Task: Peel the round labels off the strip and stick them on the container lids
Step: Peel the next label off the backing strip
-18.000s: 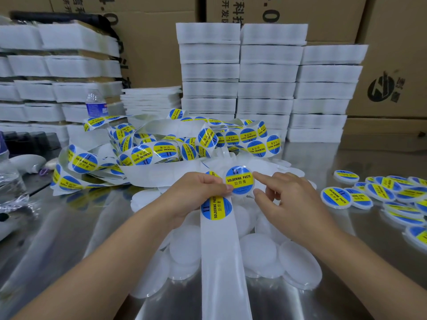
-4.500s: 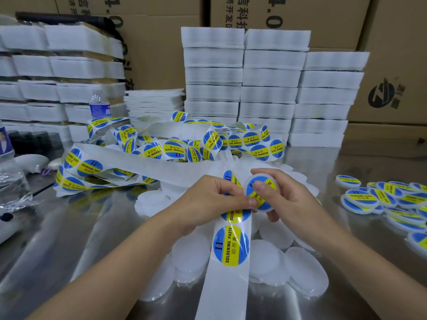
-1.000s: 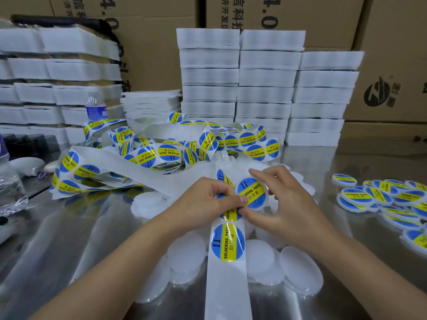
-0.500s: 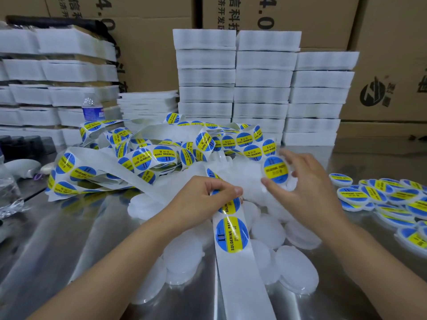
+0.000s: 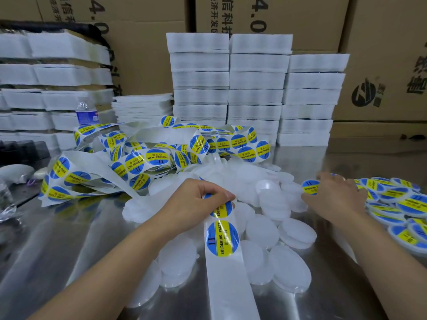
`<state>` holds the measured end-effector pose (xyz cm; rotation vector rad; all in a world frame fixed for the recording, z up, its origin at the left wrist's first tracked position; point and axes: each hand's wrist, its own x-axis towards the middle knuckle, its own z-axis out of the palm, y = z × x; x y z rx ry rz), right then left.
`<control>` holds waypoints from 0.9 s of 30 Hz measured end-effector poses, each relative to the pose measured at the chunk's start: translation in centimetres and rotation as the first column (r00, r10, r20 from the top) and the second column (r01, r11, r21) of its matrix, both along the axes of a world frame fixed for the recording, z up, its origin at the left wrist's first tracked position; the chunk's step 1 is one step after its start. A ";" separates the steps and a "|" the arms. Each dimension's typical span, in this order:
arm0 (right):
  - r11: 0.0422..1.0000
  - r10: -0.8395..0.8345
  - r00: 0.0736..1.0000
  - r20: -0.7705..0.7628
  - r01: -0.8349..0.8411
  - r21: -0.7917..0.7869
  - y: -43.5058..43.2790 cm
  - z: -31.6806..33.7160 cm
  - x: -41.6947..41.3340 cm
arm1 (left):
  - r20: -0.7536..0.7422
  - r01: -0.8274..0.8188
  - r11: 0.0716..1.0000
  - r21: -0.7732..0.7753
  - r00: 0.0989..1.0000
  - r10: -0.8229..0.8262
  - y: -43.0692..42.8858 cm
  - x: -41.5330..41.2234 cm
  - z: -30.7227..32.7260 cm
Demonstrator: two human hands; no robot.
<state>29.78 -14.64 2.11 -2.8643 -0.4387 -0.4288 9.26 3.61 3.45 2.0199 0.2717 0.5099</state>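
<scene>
A white backing strip [image 5: 227,280] with round blue-and-yellow labels runs from the near table edge up to my left hand [image 5: 196,200], which pinches it just above one full label [image 5: 222,238]. My right hand [image 5: 335,195] is out to the right and holds a labelled lid [image 5: 310,187] at the edge of the pile of labelled lids [image 5: 397,204]. Plain white lids [image 5: 272,204] lie heaped between and under my hands. The rest of the label strip [image 5: 147,162] lies tangled behind.
Stacks of white foam trays [image 5: 256,88] stand at the back, with more at the left [image 5: 53,72], in front of cardboard boxes. A water bottle [image 5: 86,113] stands at the left rear. The table is shiny metal [image 5: 57,250].
My right hand has carried the newly labelled lid away from the strip, rightwards to the labelled pile. My left hand keeps its pinch on the strip.
</scene>
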 end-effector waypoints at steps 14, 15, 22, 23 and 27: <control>0.980 0.137 0.969 0.204 -0.162 0.111 1.0 1.1 -2.0 | 0.005 -0.010 1.000 -0.007 1.000 0.010 0.0 0.0 0.0; 0.934 0.223 0.943 0.248 -0.279 0.222 1.6 1.3 -3.0 | 0.010 -0.015 1.000 -0.005 1.000 0.015 0.0 0.0 0.1; 0.332 0.889 0.416 0.192 -0.874 0.356 3.4 1.1 -11.1 | 0.084 -0.085 0.996 -0.008 0.993 0.085 0.4 0.1 0.2; 0.308 0.905 0.385 0.182 -0.887 0.344 3.4 0.9 -11.4 | 0.093 -0.092 0.996 -0.017 0.991 0.093 0.4 0.1 0.2; 0.285 0.914 0.361 0.184 -0.895 0.343 3.3 0.7 -11.4 | 0.117 -0.128 0.989 -0.072 0.984 0.136 0.5 0.0 0.4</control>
